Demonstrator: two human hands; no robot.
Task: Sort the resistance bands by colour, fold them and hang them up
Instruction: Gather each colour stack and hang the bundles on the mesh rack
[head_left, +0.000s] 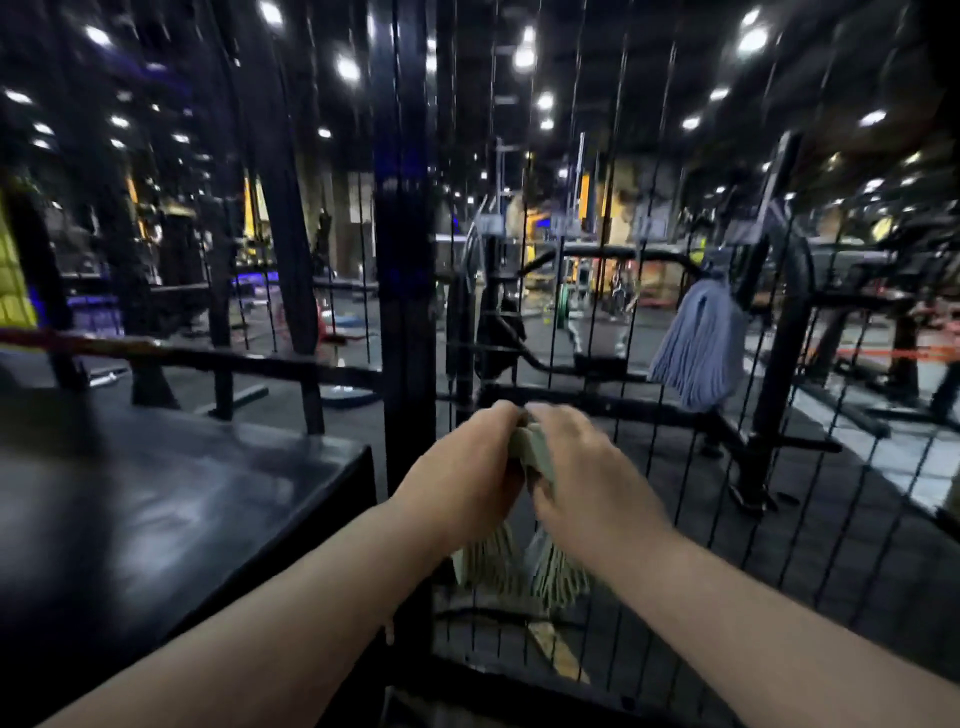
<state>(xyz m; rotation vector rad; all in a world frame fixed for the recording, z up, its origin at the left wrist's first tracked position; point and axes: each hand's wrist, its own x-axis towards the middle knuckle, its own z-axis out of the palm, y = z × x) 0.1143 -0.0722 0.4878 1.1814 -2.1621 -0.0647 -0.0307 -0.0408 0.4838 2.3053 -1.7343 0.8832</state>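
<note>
bands (537, 457), pale green, gripped by left hand (467, 467), right hand (587, 467)

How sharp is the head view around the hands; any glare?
Head view: motion blur softens the left hand, right hand and the pale green folded band bundle they grip; ceiling lights bloom white; dull glare on the glossy black platform.

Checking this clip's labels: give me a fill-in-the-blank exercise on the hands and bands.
1. The bands gripped between the left hand and the right hand are pale ____.
2. The blue-grey bundle hangs higher up, to the ____ of the hands.
3. The black platform lies on the hands' ____ side.
Missing words: green; right; left.
</note>
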